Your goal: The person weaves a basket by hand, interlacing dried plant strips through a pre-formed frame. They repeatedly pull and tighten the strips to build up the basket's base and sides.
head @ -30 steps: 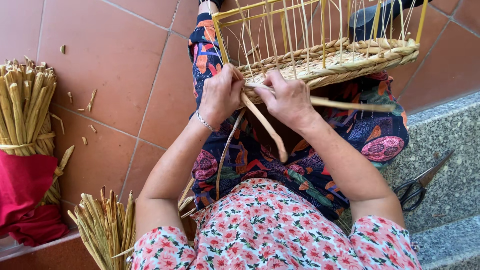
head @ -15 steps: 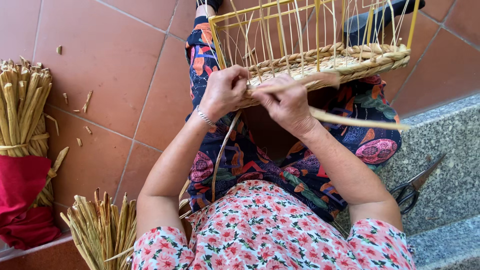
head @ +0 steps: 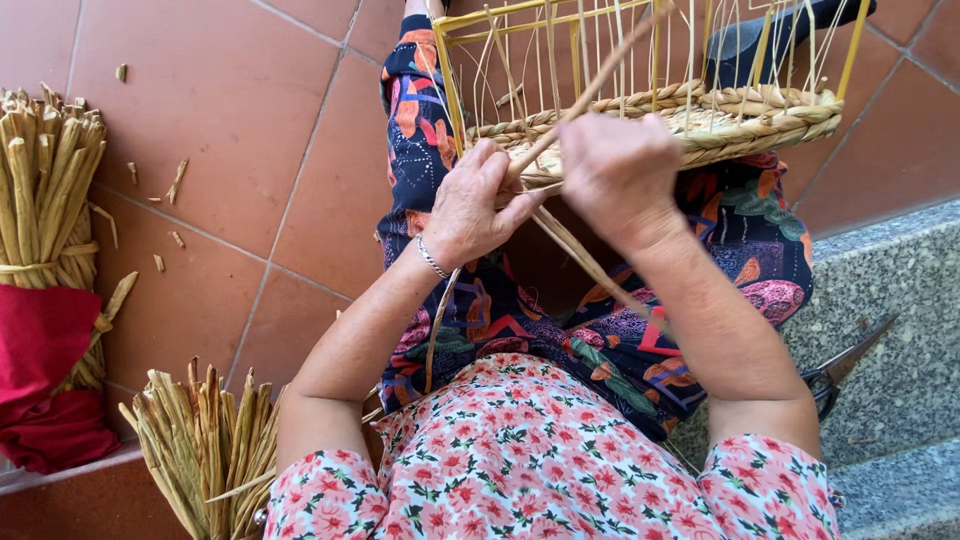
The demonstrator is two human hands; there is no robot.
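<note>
- Bundles come first on the left: a tied sheaf of pale straw stalks (head: 45, 200) stands at the left edge of the tiled floor (head: 230, 120), its lower part wrapped in red cloth (head: 45, 375).
- A second sheaf of cut stalks (head: 205, 440) leans near the bottom-left corner of the floor, just beside the person's left elbow.
- Short straw offcuts (head: 175, 182) lie scattered on the tiles between the first sheaf and the person's knees.
- The left hand (head: 475, 205), a thin silver bracelet (head: 431, 258) at its wrist, is closed round the near rim of the basket, fingers curled and thumb pressing a strand against the weave.
- The half-woven basket (head: 700, 110) rests on the person's lap, over the dark patterned skirt (head: 620, 350), at the top centre. Its base edge is a thick plaited band of golden straw; thin yellow uprights rise from it, bare and unwoven, with gaps between them.
- A long flat weaving strand (head: 590, 85) runs slantwise up from between the hands across the uprights; another length (head: 585, 262) trails down over the skirt.
- The right hand (head: 620, 170) is closed, knuckles up, pinching the strand at the plaited rim, just beside the left hand.
- Dark-handled scissors (head: 845, 365) lie on the grey stone step (head: 900, 300) at the right, close to the right forearm.
</note>
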